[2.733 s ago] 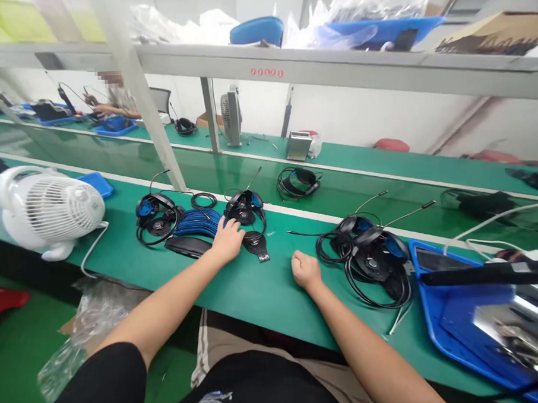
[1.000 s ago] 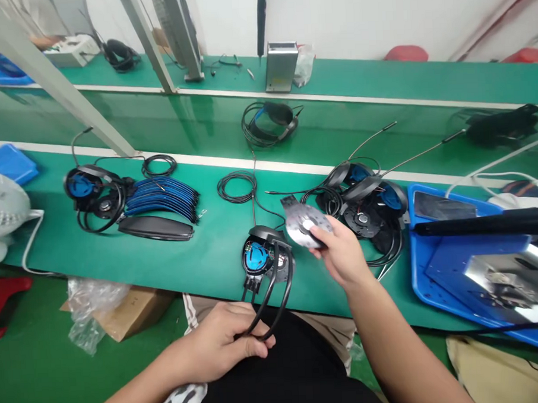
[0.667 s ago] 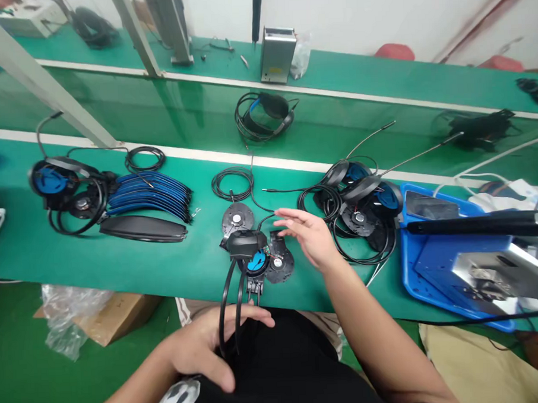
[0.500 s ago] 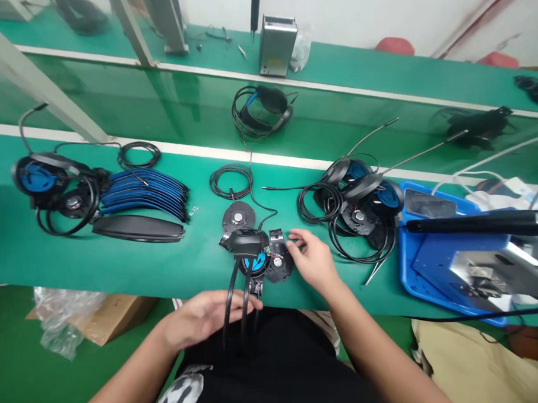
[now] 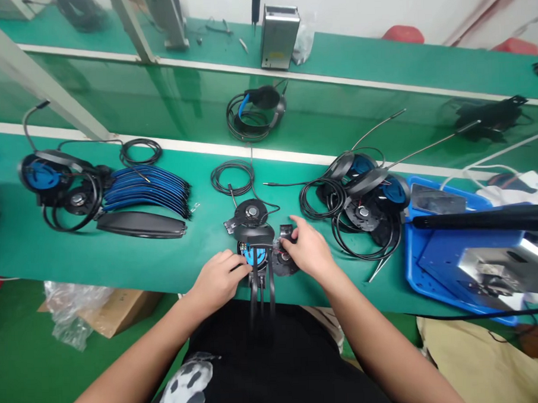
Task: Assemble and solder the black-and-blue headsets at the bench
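We see a short-sleeved black T-shirt point(image 5: 267, 368) with a black-and-white panda print point(image 5: 185, 386) low on its front. Beneath its hem shows a bit of beige shorts or trousers point(image 5: 335, 335); we cannot tell which. The left forearm point(image 5: 133, 356), right forearm point(image 5: 382, 339), left hand point(image 5: 218, 281) and right hand point(image 5: 310, 250) are bare.

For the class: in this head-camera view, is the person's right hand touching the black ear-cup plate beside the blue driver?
Touching. The head view shows the right hand with its fingertips on the black ear-cup plate.
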{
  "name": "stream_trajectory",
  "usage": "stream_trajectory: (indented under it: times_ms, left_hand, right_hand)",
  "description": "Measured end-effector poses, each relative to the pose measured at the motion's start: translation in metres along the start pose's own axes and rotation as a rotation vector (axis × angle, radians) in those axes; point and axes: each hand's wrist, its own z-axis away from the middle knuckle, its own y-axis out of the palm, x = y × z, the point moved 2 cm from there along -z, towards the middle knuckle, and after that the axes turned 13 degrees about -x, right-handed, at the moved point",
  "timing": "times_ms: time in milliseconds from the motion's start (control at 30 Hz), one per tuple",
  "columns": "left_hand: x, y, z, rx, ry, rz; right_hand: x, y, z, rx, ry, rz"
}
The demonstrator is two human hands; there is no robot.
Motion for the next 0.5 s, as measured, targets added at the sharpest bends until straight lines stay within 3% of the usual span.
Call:
stream_trajectory:
  times_ms: [200,500]
  left_hand:
    - [-0.003,0.004,0.0,-0.056,-0.063,-0.013]
    - [-0.014,-0.002,0.002,-0.101,-0.139,0.277]
  right_hand:
    - [-0.008,-0.008,-0.004,-0.039,-0.029,0.042]
    - [-0.008,-0.016,-0.004,0.018,-0.045,0.035]
